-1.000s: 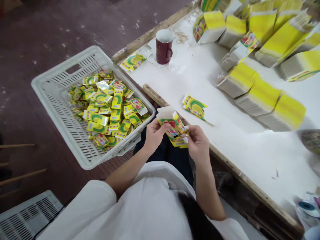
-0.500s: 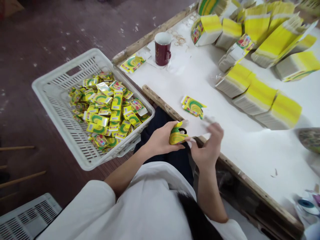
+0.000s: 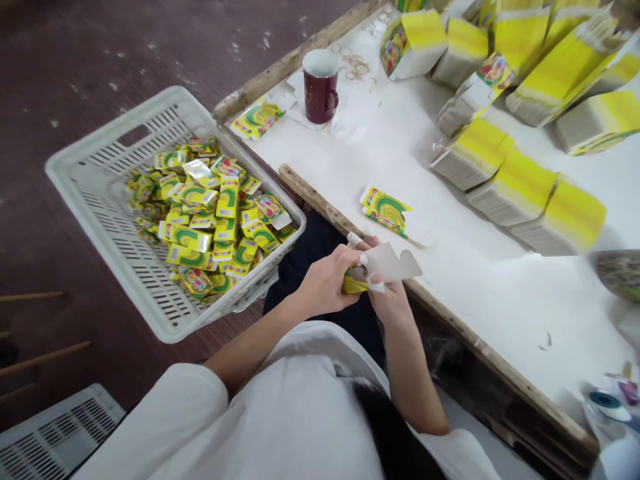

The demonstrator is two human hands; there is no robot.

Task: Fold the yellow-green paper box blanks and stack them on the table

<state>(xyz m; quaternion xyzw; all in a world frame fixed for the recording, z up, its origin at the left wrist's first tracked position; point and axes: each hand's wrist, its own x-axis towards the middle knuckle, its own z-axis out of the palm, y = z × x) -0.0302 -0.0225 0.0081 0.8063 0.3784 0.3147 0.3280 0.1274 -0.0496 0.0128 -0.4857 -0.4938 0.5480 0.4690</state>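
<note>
My left hand is closed around a small yellow-green printed carton just off the table's near edge. The carton's plain grey-white inner side faces up, with a notched flap sticking out to the right. On that carton's right part my right hand is closed, thumb in front and fingers behind; white wraps cover some of its fingertips. Part of the carton is hidden by the fingers. Beyond the hands, a flat printed carton lies on the white table.
To the left, a white plastic basket holds many small filled-looking yellow packets. Stacks of yellow cartons stand at the back right. A maroon mug, rubber bands and another flat carton are near the far-left edge. Wooden strips border the table.
My right hand has come in from above the table edge and closed on the carton. The carton's pale inner side now shows more. The view has shifted slightly.
</note>
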